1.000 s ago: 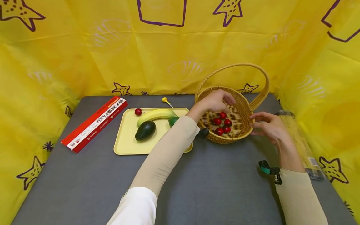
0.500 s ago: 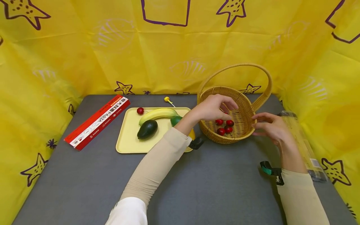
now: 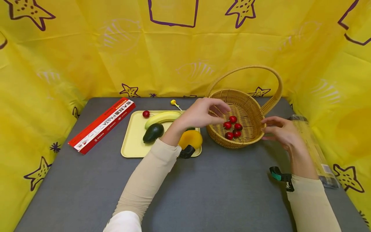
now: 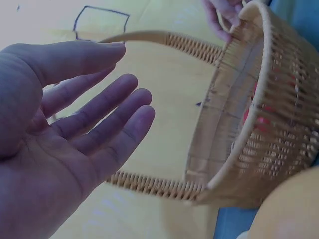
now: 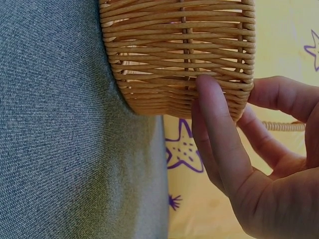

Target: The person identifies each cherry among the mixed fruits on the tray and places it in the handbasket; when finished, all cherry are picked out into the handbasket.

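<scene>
A woven basket [image 3: 255, 124] with a tall arched handle stands upright on the table, several red cherries [image 3: 233, 119] lying on its bottom. My left hand [image 3: 203, 112] hovers by its left rim, fingers loosely bent with nothing between them; the left wrist view shows its bare palm, apart from the wicker. At the right side, my right hand [image 3: 281, 132] pinches the basket's rim, with fingers on the outer wall [image 5: 174, 64] in the right wrist view. A cream tray [image 3: 131, 148] holds a banana [image 3: 162, 118], an avocado [image 3: 153, 133], a yellow fruit [image 3: 191, 139] and one cherry [image 3: 146, 114].
A red pasta box [image 3: 102, 125] lies at an angle on the left of the table [image 3: 220, 193]. Behind the tray is a yellow lollipop [image 3: 174, 102]. A clear plastic package [image 3: 313, 148] lies along the right edge. Yellow printed cloth [image 3: 162, 64] encloses the back and sides.
My left hand has drawn back leftward from over the inside of the basket to its left rim, uncovering the cherries and the yellow fruit. The right hand keeps its place on the rim.
</scene>
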A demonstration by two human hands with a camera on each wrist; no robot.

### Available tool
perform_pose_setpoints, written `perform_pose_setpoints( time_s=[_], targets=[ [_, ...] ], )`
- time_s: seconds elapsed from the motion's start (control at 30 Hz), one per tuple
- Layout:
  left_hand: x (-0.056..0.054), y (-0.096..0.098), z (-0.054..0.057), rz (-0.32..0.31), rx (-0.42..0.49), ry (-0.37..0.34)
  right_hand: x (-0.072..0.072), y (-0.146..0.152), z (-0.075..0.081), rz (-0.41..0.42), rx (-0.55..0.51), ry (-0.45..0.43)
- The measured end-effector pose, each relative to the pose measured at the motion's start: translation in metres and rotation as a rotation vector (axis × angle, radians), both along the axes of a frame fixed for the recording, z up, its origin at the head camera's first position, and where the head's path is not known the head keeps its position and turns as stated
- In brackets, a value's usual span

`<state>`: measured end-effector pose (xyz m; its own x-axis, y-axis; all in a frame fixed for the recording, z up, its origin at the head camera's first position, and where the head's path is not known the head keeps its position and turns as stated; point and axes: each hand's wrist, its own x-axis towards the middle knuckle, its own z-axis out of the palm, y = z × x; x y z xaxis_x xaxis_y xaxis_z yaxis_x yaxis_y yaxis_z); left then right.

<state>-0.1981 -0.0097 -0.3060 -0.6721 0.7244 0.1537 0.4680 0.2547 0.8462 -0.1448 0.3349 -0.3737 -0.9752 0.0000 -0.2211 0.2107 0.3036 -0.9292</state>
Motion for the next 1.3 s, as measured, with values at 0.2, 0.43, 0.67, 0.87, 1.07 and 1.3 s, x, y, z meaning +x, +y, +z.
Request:
perform_pose_setpoints(
  time_s=[0.2,0.43,0.67,0.87,1.07,1.3],
  targets=[
    [-0.002,-0.023,-0.001,0.049,0.015,-0.008,0.001,0.001,0.000,-0.003,-0.043,0.006],
    [-0.005,-0.050,-0.003,0.120,0.048,-0.029,0.001,0.000,0.001,0.000,-0.019,-0.006],
    [-0.008,-0.077,-0.007,0.207,0.068,-0.064,0.001,0.000,0.002,-0.001,-0.029,-0.010],
    [-0.015,-0.098,-0.013,0.267,0.079,-0.111,0.001,0.001,0.000,0.000,-0.014,-0.009],
    [-0.026,-0.121,-0.023,0.342,0.067,-0.160,0.001,0.000,-0.001,0.001,0.000,-0.012],
    [-0.036,-0.146,-0.031,0.415,0.072,-0.189,0.000,0.000,-0.001,-0.007,-0.010,-0.001]
  ],
)
